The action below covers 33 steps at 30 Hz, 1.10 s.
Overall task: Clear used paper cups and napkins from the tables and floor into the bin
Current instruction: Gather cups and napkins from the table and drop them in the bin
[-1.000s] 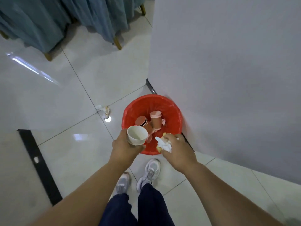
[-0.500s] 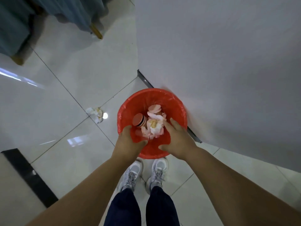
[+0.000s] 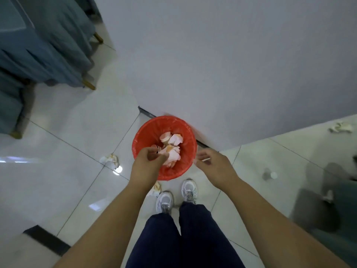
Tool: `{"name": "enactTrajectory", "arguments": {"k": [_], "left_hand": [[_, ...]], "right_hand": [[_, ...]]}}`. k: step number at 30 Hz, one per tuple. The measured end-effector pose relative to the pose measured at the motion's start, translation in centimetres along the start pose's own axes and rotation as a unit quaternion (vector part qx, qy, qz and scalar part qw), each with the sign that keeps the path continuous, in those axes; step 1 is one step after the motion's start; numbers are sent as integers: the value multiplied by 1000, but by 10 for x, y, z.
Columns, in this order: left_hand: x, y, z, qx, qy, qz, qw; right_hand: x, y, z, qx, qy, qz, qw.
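While left hand (image 3: 148,161) and right hand (image 3: 212,165) hang slack, empty, round red bin (image 3: 147,130), crumpled napkins (image 3: 173,154), cups (image 3: 165,136) inside.

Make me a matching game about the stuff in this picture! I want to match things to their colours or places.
Things:
1. bin
2. shoes
3. chair covers
4. loose cup

Colour or place:
A. blue
B. lying on the tiles
C. red
D. on the feet

Pairs: 1-C, 2-D, 3-A, 4-B
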<state>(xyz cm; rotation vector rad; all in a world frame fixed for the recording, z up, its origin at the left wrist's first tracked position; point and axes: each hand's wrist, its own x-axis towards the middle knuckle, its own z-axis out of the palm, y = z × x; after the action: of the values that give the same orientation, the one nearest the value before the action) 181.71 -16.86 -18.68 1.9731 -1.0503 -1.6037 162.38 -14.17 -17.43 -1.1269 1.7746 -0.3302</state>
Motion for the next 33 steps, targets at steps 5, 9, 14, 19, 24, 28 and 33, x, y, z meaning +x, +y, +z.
{"name": "enactTrajectory", "arguments": {"k": [5,9,14,19,24,28,33], "left_hand": [[-58,40,24,0,-65,69,995],[-108,70,70,35,-158,122,979],[-179,102,144,81,-269,191,940],[-258,120,225,109,-334,239,905],[-358,114,329,106,-390,270,874],[-450,90,411,140,-467,294,822],[-529,62,480,187,-537,320,758]], "right_hand": [[-81,1,-41,106,114,8,988],[-143,18,-76,169,202,20,965],[-223,61,-123,202,309,34,929],[-308,126,-166,222,419,54,879],[-406,206,-215,244,491,74,833],[-494,274,-243,249,567,88,780],[-575,334,-251,268,639,118,712]]}}
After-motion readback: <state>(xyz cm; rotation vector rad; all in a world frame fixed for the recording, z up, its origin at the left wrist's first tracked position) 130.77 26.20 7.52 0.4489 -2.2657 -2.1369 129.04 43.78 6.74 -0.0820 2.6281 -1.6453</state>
